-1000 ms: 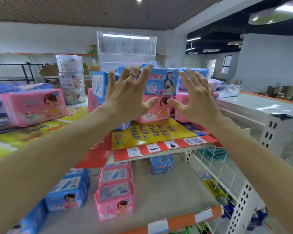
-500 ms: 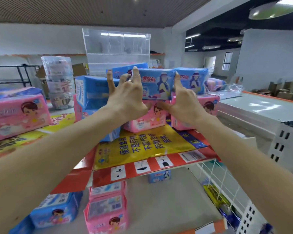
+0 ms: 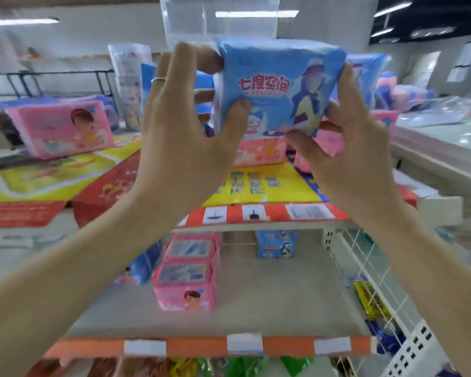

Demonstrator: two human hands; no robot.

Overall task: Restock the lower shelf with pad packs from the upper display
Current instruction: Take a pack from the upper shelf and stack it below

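Blue pad pack (image 3: 279, 88) clamped between left hand (image 3: 185, 123) and right hand (image 3: 346, 142), each grip curled round one end.

Both hands grip a blue pad pack (image 3: 280, 88) above the upper display (image 3: 264, 213): left hand (image 3: 185, 123) at its left end, right hand (image 3: 346, 148) at its right. Pink packs (image 3: 186, 276) stand stacked on the lower shelf (image 3: 269, 303).

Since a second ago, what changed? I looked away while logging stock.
Both hands closed in from open and now grip the blue pad pack, left hand and right hand at its sides, lifting it off the pink pack. The lower shelf stock looks unchanged.
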